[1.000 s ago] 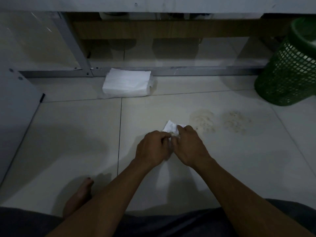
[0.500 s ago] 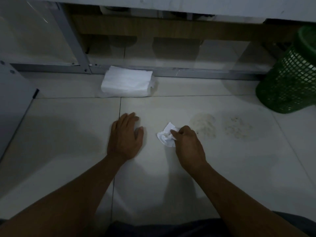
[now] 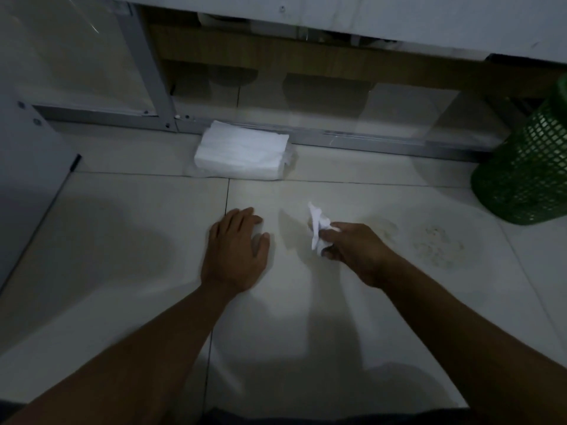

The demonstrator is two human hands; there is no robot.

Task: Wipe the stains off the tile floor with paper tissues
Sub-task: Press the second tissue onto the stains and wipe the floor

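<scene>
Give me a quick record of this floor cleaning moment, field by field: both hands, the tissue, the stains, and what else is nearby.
left hand: flat on the tile floor, fingers straight, holding nothing
right hand: grips a crumpled tissue, raised end sticking up
stains: two brownish patches, the near stain just right of the right hand, the far stain further right
tissue pack: white stack on the floor by the metal rail
green basket: mesh, at the right edge
wiping contact: cannot tell
</scene>
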